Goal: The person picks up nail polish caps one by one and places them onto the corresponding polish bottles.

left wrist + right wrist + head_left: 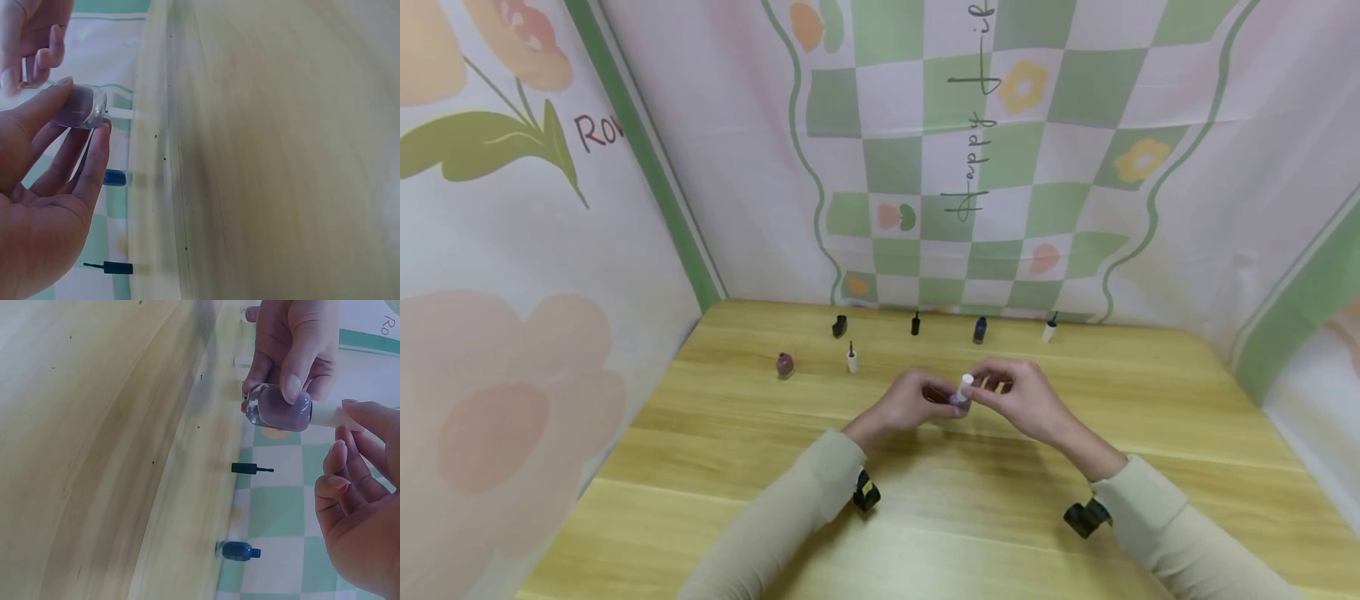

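My left hand (910, 402) grips a small glass nail polish bottle (284, 407) with greyish-purple polish, thumb on one side and fingers on the other. Its white cap (967, 380) is pinched between the thumb and fingers of my right hand (1026, 396). In the right wrist view the cap sits in line with the bottle's neck, right up against it. The left wrist view shows the bottle's clear thick base, while the cap end is out of sight there. Both hands are held over the middle of the wooden table (925, 517).
Along the back stand a small black item (839, 326), a black brush cap (915, 323), an uncapped blue polish bottle (980, 330) and a white brush cap (1050, 327). Left of my hands are an uncapped mauve bottle (785, 365) and another white brush cap (852, 360). A checked curtain (951, 167) hangs behind.
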### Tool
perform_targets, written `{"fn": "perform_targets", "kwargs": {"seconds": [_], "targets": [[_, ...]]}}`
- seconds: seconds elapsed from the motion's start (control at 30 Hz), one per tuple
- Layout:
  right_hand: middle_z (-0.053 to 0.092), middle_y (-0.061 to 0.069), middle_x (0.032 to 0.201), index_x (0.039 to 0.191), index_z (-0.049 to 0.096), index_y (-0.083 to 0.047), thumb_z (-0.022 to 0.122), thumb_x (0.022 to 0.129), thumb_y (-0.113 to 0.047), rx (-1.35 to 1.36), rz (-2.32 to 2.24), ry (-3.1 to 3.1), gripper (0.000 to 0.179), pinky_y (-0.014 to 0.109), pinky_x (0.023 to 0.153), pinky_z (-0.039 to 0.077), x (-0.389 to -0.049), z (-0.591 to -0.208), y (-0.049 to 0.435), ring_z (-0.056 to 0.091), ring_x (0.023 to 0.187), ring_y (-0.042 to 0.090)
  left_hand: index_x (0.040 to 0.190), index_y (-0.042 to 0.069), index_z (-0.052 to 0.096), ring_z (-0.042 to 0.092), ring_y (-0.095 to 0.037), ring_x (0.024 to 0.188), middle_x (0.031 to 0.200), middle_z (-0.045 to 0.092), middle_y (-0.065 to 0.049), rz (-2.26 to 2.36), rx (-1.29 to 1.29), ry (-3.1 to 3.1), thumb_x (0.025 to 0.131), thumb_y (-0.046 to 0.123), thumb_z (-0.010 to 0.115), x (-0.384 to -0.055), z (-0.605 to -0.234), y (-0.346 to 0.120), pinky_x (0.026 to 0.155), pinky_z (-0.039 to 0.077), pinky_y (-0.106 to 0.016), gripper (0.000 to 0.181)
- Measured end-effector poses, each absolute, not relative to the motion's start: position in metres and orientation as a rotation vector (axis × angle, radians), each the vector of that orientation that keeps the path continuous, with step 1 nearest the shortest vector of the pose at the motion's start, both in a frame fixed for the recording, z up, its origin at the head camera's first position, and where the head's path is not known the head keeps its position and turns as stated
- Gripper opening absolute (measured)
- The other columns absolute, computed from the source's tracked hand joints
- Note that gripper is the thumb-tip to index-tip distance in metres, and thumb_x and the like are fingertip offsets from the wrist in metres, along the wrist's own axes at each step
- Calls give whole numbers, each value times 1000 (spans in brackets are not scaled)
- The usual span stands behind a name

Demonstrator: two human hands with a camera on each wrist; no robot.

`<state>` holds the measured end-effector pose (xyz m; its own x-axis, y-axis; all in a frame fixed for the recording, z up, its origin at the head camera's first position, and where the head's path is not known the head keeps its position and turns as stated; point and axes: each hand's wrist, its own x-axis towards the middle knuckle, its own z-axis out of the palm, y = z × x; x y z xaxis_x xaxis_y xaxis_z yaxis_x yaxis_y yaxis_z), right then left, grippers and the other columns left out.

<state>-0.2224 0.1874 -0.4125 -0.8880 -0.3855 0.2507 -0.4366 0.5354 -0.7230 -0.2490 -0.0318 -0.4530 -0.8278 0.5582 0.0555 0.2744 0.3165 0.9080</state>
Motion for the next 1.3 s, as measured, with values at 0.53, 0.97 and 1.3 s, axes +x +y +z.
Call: {"fn": "perform_targets", "kwargs": {"seconds": [0.53,0.97,1.3], "targets": [[73,2,104,113,75,-12,76,95,-21,645,1351,-2698,20,31,65,55,-215,-413,211,65,77,19,104,11,79,68,-6,84,95,76,6,1582,756,2332,88,16,83,-251,-456,-7,76,58,-22,17],[73,6,104,115,74,-10,74,96,-21,584,1332,-2708,22,30,65,55,-208,-415,241,67,80,26,102,15,81,67,-5,81,91,75,11,1614,673,2327,85,18,86,-248,-455,29,72,57,-23,18],[73,10,105,119,73,-9,74,96,-22,498,1287,-2718,25,29,60,52,-195,-413,271,66,81,27,97,16,81,66,-3,78,86,73,13,1592,682,2320,85,17,86,-246,-453,68,70,56,-21,13]]}}
